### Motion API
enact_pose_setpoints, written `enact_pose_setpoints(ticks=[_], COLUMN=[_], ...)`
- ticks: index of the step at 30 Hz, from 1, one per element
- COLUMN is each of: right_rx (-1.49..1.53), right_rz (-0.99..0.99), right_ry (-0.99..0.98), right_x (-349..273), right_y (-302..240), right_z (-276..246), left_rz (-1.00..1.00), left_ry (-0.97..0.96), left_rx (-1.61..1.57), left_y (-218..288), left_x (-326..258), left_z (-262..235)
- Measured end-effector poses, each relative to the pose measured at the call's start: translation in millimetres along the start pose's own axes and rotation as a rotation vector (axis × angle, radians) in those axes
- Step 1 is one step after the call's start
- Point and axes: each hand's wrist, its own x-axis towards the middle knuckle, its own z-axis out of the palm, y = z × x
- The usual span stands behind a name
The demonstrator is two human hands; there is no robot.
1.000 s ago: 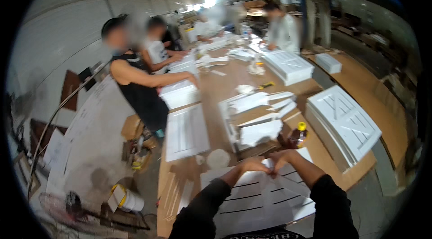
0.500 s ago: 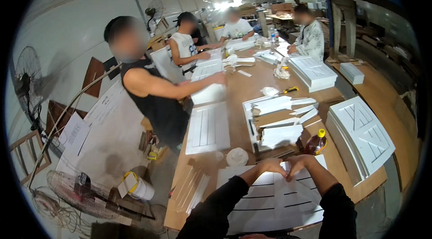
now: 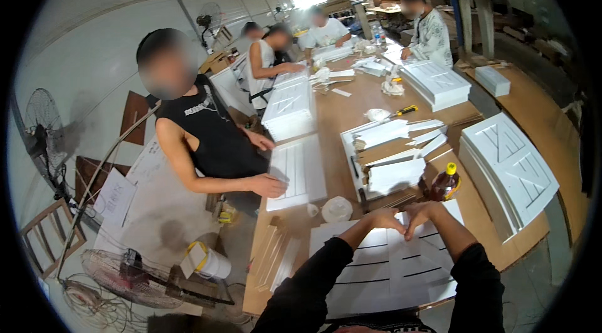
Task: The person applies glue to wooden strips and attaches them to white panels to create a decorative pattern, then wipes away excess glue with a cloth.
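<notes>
A white panel [image 3: 357,292] with dark grooves lies on the table right in front of me. Down its middle runs a flat white strip [image 3: 406,264]. My left hand [image 3: 382,220] and my right hand [image 3: 420,214] come together at the strip's far end, bent at the wrists, with their fingers closed and pressed onto it. The fingertips are partly hidden. Just beyond my hands stands a tray [image 3: 352,167] with white and brown strips [image 3: 395,173]. To its right is a bottle of dark liquid with a yellow cap [image 3: 444,184].
Left, a co-worker's hands [image 3: 268,185] rest on another white panel [image 3: 308,167]. Stacked white panels [image 3: 509,173] stand at the right. A clear round container [image 3: 337,209] and thin strips [image 3: 276,258] lie near my left arm. A fan [image 3: 128,276] and a bucket [image 3: 216,264] stand on the floor.
My hands stay together at the strip's far end, nearly unmoved. The co-worker on the left has brought both hands back from the farther stack to the nearer panel. The view has shifted slightly.
</notes>
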Motion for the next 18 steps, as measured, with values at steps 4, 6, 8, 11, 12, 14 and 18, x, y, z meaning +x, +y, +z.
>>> enact_pose_setpoints(ticks=[4,6,8,11,12,14,18], right_rx=[0.028,-0.027,-0.014,-0.044,-0.043,-0.031,-0.024], right_rz=[-0.103,-0.026,-0.047,-0.177,-0.172,-0.114,-0.12], right_ry=[-0.052,-0.026,-0.098,0.113,0.12,0.127,0.13], right_x=[15,15,19,36,34,23,16], right_y=[10,13,17,36,30,31,12], right_z=[5,2,5,18,14,13,12], left_rz=[-0.063,-0.05,-0.077,0.012,-0.037,0.157,0.038], left_ry=[-0.025,0.007,0.002,0.023,-0.06,-0.025,-0.028], left_rx=[-0.019,0.027,0.0,-0.195,-0.227,-0.021,-0.097], left_y=[-6,6,5,-18,-12,-2,8], left_x=[-3,2,0,13,8,9,-4], left_z=[-1,-3,0,8,4,0,-1])
